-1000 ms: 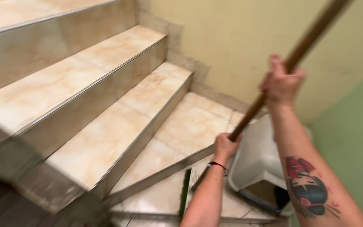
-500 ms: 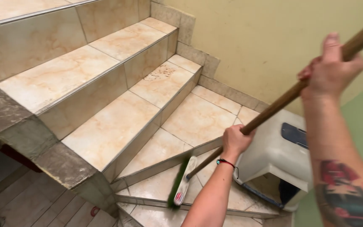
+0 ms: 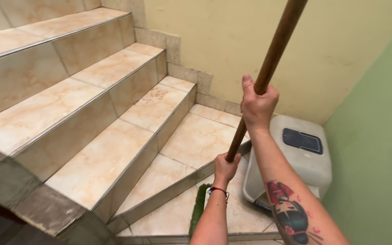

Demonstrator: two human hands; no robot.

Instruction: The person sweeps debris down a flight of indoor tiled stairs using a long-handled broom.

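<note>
Marble-patterned steps (image 3: 114, 149) with metal edge strips climb away to my left, turning at a corner where a cream wall (image 3: 214, 41) meets a green wall (image 3: 377, 149) on my right. I see tiled skirting running along the foot of the cream wall, stepping up with each tread. My right hand (image 3: 258, 103) is clenched around the brown wooden broom handle (image 3: 274, 50) high up, thumb pointing up along the shaft, and the tattooed forearm (image 3: 291, 213) runs down toward the bottom edge of the view. My left hand (image 3: 226, 167) is closed around the same handle lower down, with a dark cord bracelet (image 3: 218, 190) with a red and blue bead on its wrist. Between the two hands the handle slants steeply, its top going out of view at the upper edge. Below my left hand I can make out the green bristles (image 3: 199, 208) of the broom head, standing on the lowest landing tile just beside the metal edge of the wedge-shaped step; my left arm hides part of the head. Tucked into the corner against the green wall sits a white plastic bin (image 3: 309, 161) with a dark flap on its top, near my right forearm and just beside the handle's lower end. At the bottom left, I see the rough grey concrete edge (image 3: 28, 199) of the stairs.
</note>
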